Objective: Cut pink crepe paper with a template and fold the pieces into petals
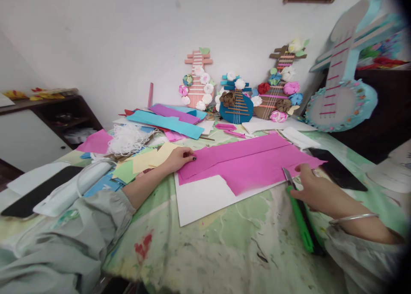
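A wide sheet of bright pink paper [253, 165], with a crease or strip edge along its length, covers most of a white board [199, 204]. At the paper's left end my left hand [180, 159] is closed, thumb and fingers pinching its edge. My right hand [310, 184] rests at the right end, thumb and forefinger apart; its other fingers are partly hidden. Beneath that thumb, touching it, is a green and black box cutter [300, 221], its blade extended over the paper's edge and its handle pointing towards me.
A black phone [343, 169] lies right of the paper. Coloured paper strips [167, 122], white string [130, 139] and another phone [38, 191] are on the left. Decorated cardboard instruments [236, 105] stand against the wall. A stained green cloth [224, 251] covers the table.
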A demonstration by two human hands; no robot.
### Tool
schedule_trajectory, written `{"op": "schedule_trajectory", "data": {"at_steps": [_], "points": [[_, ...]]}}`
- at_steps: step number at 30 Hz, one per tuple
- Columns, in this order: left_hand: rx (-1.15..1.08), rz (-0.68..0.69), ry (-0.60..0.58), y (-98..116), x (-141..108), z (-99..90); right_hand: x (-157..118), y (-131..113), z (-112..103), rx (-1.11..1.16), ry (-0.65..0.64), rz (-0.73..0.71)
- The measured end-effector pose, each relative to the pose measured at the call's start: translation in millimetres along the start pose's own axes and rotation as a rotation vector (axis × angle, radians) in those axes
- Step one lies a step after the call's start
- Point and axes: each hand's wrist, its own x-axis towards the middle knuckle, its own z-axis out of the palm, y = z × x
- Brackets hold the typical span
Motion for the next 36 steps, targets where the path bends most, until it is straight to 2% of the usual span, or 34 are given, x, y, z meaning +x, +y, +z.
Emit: {"op": "schedule_trajectory", "data": {"at_steps": [2, 4, 7, 9, 15, 20, 26, 28, 30, 33, 36], "points": [[-0.005, -0.005, 0.006, -1, 0, 0.9, 2, -3, -1, -0.066, 0.178, -0.136], [-0.01, -0.008, 0.009, -1, 1, 1.5, 1, -13, -1, -0.043, 0.269, -0.38], [-0.01, -0.009, 0.016, -1, 0, 1.6, -6, -35, 1, 0.064, 0.222, -0.737], [-0.007, -0.009, 0.02, -1, 0, 1.5, -10, -48, 7, 0.092, 0.175, -0.84], [-0.001, -0.016, 0.025, -2, 0, 1.5, -3, -61, 27, 0.089, 0.166, -0.878], [-0.004, -0.021, 0.034, -2, 1, 1.1, -4, -63, 26, 0.255, 0.197, -0.873], [-0.026, -0.027, 0.057, -4, 2, 1.4, -14, -74, 15, 0.226, 0.029, -1.003], [-0.043, -0.028, 0.068, -5, 3, 1.6, -15, -77, 11, 0.265, 0.008, -1.035], [-0.062, -0.03, 0.084, -6, 3, 1.8, -15, -78, 9, 0.34, 0.035, -1.032], [-0.082, -0.033, 0.098, -7, 5, 1.8, -13, -78, 12, 0.446, 0.146, -0.985], [-0.086, -0.04, 0.099, -8, 7, 1.7, -12, -80, 20, 0.436, 0.198, -0.947]]}}
